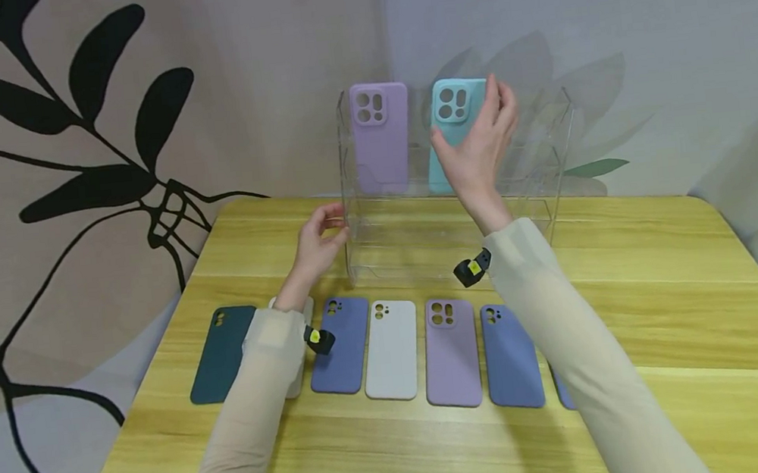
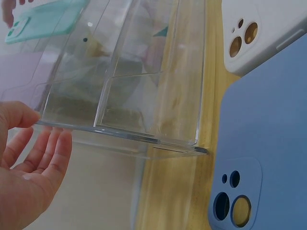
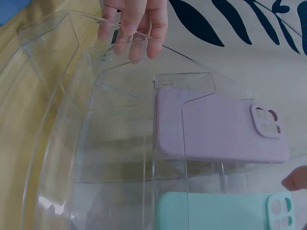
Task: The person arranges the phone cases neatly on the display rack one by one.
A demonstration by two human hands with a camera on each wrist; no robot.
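A turquoise phone case (image 1: pixel 460 126) leans upright in the upper tier of a clear acrylic stand (image 1: pixel 415 252). My right hand (image 1: pixel 480 150) holds this case across its width, thumb at the left edge and fingers by the upper right corner. Beside it on the same tier stands a lilac phone case (image 1: pixel 382 137). Over at the stand's left side, my left hand (image 1: pixel 322 234) pinches the panel's edge. The left wrist view shows the thumb (image 2: pixel 19 114) on one face of the panel and the fingers beyond it.
A row of phone cases lies in front of the stand: dark green (image 1: pixel 222 354), blue (image 1: pixel 340 347), white (image 1: pixel 391 349), purple (image 1: pixel 451 355), another blue (image 1: pixel 512 357) and others partly under my sleeves. Behind the wooden table (image 1: pixel 672 292) rises a wall with painted leaves.
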